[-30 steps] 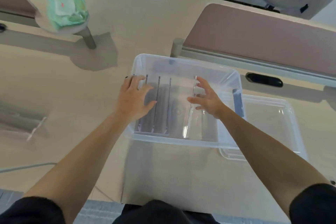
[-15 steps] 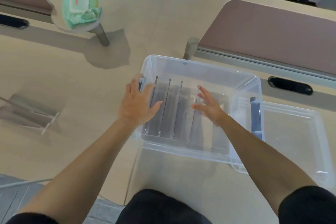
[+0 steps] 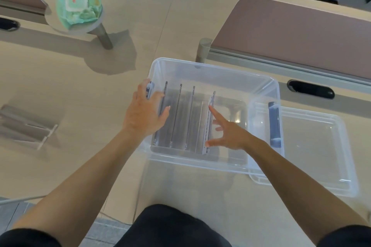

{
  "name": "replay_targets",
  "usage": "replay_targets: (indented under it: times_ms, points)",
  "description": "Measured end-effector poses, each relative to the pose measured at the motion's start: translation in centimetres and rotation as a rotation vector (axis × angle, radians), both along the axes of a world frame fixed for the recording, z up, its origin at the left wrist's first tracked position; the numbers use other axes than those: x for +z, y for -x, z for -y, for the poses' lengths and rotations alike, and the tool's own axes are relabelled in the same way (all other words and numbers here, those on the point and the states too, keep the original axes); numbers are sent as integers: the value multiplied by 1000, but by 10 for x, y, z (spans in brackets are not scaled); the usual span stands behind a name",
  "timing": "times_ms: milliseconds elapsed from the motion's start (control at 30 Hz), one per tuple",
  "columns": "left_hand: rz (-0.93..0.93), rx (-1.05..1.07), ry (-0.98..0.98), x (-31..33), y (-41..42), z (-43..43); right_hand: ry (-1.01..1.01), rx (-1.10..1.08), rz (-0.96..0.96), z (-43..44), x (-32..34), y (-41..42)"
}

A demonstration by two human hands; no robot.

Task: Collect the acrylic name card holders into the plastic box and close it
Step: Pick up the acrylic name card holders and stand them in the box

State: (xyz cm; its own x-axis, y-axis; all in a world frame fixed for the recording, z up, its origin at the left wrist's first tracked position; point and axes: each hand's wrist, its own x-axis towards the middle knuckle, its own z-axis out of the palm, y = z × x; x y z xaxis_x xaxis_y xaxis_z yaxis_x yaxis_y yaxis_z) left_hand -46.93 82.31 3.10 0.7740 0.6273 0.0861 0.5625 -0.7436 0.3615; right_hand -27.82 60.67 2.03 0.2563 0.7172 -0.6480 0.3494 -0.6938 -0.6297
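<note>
Container: a clear rectangular plastic box (image 3: 212, 67) stands open on the pale wooden bench (image 3: 130, 6), directly in front of me.
Contents: I count four clear acrylic name card holders (image 3: 178, 114) standing on edge in a row across the left and middle of the box. The right part shows bare floor.
Left grip: the left grip (image 3: 143, 113) rests over the box's left wall, fingers loosely extended across the rim and thumb inside by the first holder. As far as I can read it, it is released, steadying and not clasping.
Right grip: the right grip (image 3: 227, 133) is inside the box, fingers spread and released. Its fingertips touch the rightmost holder, and it grasps nothing.
Outstanding stock: loose acrylic holders (image 3: 28, 126) lie on the bench well to the left of the box. They are too blurred for me to count.
Lid: a clear flat plastic lid (image 3: 313, 146) lies on the bench at the box's right, its left edge overlapped by the box. A grey-blue latch (image 3: 274, 122) sits on the box's right wall.
Other items: a green wipes pack (image 3: 77, 4) sits on a small round stand, and a mauve partition panel (image 3: 291, 34) stands behind the box.
Progress: I judge collection partway done, with one batch in and being squared up.
Left to do: fetch the loose holders, stand them in the free right part, then fit the lid and fasten it.
</note>
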Motion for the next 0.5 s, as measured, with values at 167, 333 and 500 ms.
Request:
replay_targets:
  times_ms: [167,333,500]
  points:
    - [4,6,3,-1,-1,-1,-23,-24,-25,-1,-2,-2]
    - [19,3,5,1,-1,0,-31,-28,-32,-3,0,-1]
    - [28,11,12,1,-2,1,-65,-28,-60,-10,1,6]
